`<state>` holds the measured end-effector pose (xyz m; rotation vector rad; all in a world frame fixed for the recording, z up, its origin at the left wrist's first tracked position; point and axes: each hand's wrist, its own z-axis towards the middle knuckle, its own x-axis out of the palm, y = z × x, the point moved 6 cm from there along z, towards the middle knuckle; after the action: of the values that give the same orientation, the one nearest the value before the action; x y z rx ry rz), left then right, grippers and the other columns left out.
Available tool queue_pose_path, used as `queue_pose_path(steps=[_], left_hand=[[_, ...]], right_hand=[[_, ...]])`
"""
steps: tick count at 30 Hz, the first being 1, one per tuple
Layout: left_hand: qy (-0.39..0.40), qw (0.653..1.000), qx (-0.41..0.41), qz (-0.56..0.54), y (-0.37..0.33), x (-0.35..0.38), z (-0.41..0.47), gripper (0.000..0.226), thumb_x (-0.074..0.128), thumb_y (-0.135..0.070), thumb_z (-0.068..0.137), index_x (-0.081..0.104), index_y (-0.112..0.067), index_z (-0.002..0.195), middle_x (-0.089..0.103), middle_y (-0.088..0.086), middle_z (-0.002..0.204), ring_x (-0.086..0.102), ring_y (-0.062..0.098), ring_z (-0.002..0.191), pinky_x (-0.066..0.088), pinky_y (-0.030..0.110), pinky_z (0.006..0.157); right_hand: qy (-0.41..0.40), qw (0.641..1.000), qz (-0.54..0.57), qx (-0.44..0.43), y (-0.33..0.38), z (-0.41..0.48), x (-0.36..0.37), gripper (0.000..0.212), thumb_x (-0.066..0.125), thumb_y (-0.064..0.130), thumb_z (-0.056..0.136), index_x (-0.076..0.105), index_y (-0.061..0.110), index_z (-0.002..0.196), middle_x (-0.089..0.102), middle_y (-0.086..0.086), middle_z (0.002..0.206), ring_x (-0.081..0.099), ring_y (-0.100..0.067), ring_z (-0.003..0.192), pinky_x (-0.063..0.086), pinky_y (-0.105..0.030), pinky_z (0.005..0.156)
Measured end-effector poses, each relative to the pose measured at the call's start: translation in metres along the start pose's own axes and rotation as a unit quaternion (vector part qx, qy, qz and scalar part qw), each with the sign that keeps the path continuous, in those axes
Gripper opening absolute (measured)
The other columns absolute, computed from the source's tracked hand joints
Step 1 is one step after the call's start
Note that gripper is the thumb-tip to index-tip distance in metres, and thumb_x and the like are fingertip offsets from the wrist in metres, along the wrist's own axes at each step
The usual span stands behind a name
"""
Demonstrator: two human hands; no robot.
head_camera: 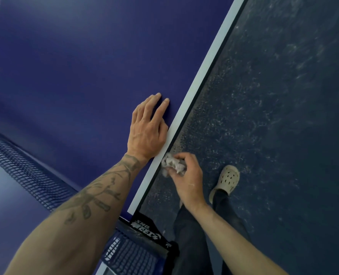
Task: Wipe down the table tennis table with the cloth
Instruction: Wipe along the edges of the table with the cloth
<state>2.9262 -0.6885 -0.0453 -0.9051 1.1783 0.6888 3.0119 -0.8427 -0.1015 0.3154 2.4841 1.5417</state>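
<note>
Table [75, 66]: blue top fills the view from 8 to 12 o'clock; a white line [204, 76] along its side edge runs from 6 up to 1 o'clock.
Floor [273, 96]: dark and speckled, from 1 to 5 o'clock.
Net [25, 171]: dark mesh at 8 o'clock, ending in a black clamp [146, 229] at 6 o'clock.
Left arm: tattooed forearm reaches in from 7 o'clock toward the middle.
Left hand [147, 128]: palm down, flat on the table just at 9 o'clock of the middle; fingers straight, slightly spread, pointing to 1 o'clock; its heel lies at the white line.
Right arm: bare forearm comes in from 5 o'clock, off the table's side.
Right hand [186, 175]: fingers and thumb curled, gripping the cloth.
Shoe [227, 180]: pale clog on the floor at 4 o'clock.
Cloth [172, 164]: grey, crumpled, at 6 o'clock of the middle, against the table's edge, just at 5 o'clock of the left wrist.
</note>
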Motion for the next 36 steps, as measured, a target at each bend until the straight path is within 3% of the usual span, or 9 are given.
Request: queue_pose_path(steps=[3,6,11,14,19,22,28,33,36], left_hand=[[-0.005,1.0,0.002,0.0,0.003,0.003,0.001,0.054,0.051,-0.005,0.098,0.054,-0.009,0.151,0.048,0.014,0.157,0.044,0.033,0.147,0.031,0.046,0.124],[-0.005,1.0,0.006,0.0,0.005,0.006,-0.001,0.05,0.051,-0.013,0.103,0.053,-0.013,0.153,0.046,0.011,0.158,0.043,0.032,0.148,0.03,0.045,0.124],[0.007,1.0,0.004,0.005,0.008,0.007,0.0,0.049,0.049,-0.024,0.107,0.05,-0.017,0.155,0.044,0.01,0.161,0.04,0.031,0.15,0.03,0.047,0.124],[0.016,1.0,0.0,0.011,0.005,0.006,0.001,0.049,0.051,-0.027,0.107,0.052,-0.016,0.154,0.045,0.011,0.159,0.041,0.032,0.149,0.031,0.047,0.123],[0.016,1.0,-0.001,0.014,-0.005,0.005,0.021,0.044,0.057,-0.03,0.105,0.06,-0.016,0.147,0.053,0.014,0.146,0.049,0.035,0.137,0.034,0.047,0.117],[0.025,0.999,0.023,-0.001,-0.018,0.007,0.047,0.043,0.059,-0.027,0.106,0.06,-0.014,0.147,0.052,0.014,0.15,0.048,0.034,0.139,0.035,0.047,0.116],[0.042,0.999,0.011,-0.029,-0.032,0.01,0.119,0.045,0.056,-0.023,0.106,0.057,-0.012,0.149,0.048,0.013,0.156,0.045,0.035,0.144,0.033,0.048,0.119],[0.043,0.998,0.023,-0.044,-0.039,0.017,0.171,0.044,0.057,-0.022,0.104,0.058,-0.012,0.148,0.049,0.013,0.155,0.045,0.034,0.143,0.034,0.049,0.119],[0.036,0.997,0.042,-0.049,-0.045,0.022,0.198,0.043,0.057,-0.021,0.105,0.059,-0.011,0.147,0.05,0.013,0.155,0.045,0.035,0.143,0.035,0.049,0.119]], right_hand=[[-0.064,0.998,0.003,-0.025,0.028,0.055,-0.031,0.046,0.083,0.003,0.088,0.06,0.039,0.104,0.061,0.002,0.115,0.068,-0.002,0.097,0.058,-0.015,0.072],[-0.11,0.993,-0.035,-0.04,0.048,0.099,-0.056,0.038,0.084,0.005,0.088,0.061,0.027,0.108,0.061,0.003,0.114,0.064,-0.008,0.1,0.057,-0.023,0.083],[-0.036,0.998,-0.043,-0.015,0.038,0.07,-0.041,0.038,0.085,0.0,0.085,0.062,0.017,0.11,0.059,0.0,0.113,0.065,-0.002,0.096,0.053,-0.009,0.076],[0.004,0.996,-0.075,-0.038,0.039,0.064,-0.039,0.04,0.086,-0.004,0.083,0.063,0.02,0.106,0.06,-0.001,0.11,0.062,0.014,0.097,0.048,-0.002,0.076],[-0.088,0.991,-0.091,-0.041,0.072,0.147,-0.082,0.032,0.084,0.003,0.087,0.064,0.017,0.108,0.061,-0.003,0.114,0.063,-0.004,0.098,0.052,-0.014,0.082],[-0.12,0.989,-0.085,-0.033,0.078,0.159,-0.087,0.037,0.083,0.003,0.087,0.06,0.024,0.107,0.06,0.0,0.113,0.061,0.004,0.097,0.048,-0.01,0.081],[-0.068,0.993,-0.095,-0.004,0.069,0.14,-0.08,0.035,0.085,0.007,0.087,0.065,0.028,0.108,0.061,0.005,0.113,0.064,-0.003,0.099,0.048,-0.01,0.082],[-0.173,0.982,-0.07,-0.002,0.108,0.215,-0.116,0.028,0.08,0.006,0.091,0.066,0.021,0.11,0.062,0.001,0.113,0.064,-0.007,0.098,0.053,-0.021,0.085],[-0.173,0.983,-0.053,0.01,0.109,0.215,-0.115,0.036,0.08,0.004,0.091,0.063,0.029,0.109,0.062,0.002,0.115,0.063,-0.003,0.099,0.053,-0.016,0.082]])
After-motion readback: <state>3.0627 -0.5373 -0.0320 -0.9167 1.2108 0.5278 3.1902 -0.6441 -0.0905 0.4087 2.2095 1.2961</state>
